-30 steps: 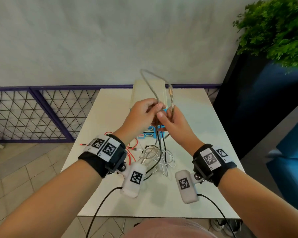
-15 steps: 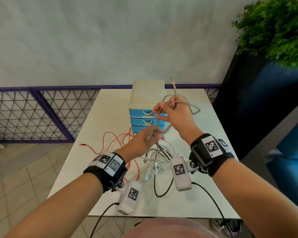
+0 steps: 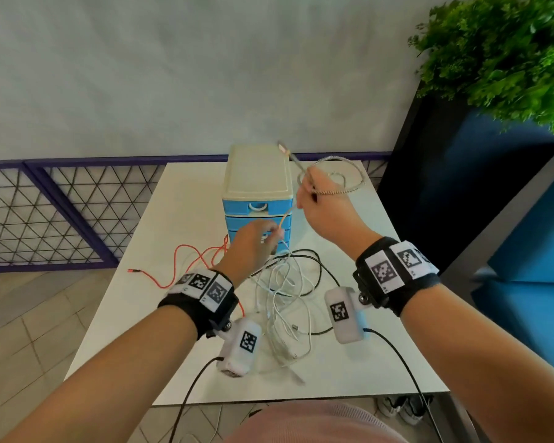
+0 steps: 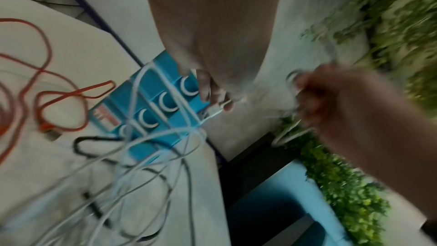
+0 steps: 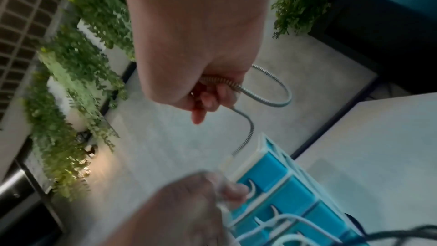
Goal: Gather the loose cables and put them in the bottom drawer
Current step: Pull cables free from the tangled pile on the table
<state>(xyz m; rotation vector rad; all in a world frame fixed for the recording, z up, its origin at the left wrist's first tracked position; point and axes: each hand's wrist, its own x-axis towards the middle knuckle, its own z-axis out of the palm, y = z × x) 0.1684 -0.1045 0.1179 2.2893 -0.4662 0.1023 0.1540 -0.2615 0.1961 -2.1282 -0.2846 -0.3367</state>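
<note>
Tabletop [image 3: 186, 199] is a cable mess lower centre, with the drawer unit [image 3: 258, 193] behind it, all drawers closed. My hands have pulled apart since a second ago: right hand [image 3: 325, 209] grips the coiled braided cable [image 3: 349, 187] mid-frame, left hand [image 3: 253, 244] pinches its tail. One nearly bundled, none stowed.

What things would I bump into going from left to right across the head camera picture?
Purple fence → red cable → left hand → right hand holding the braided cable → green plant.
</note>
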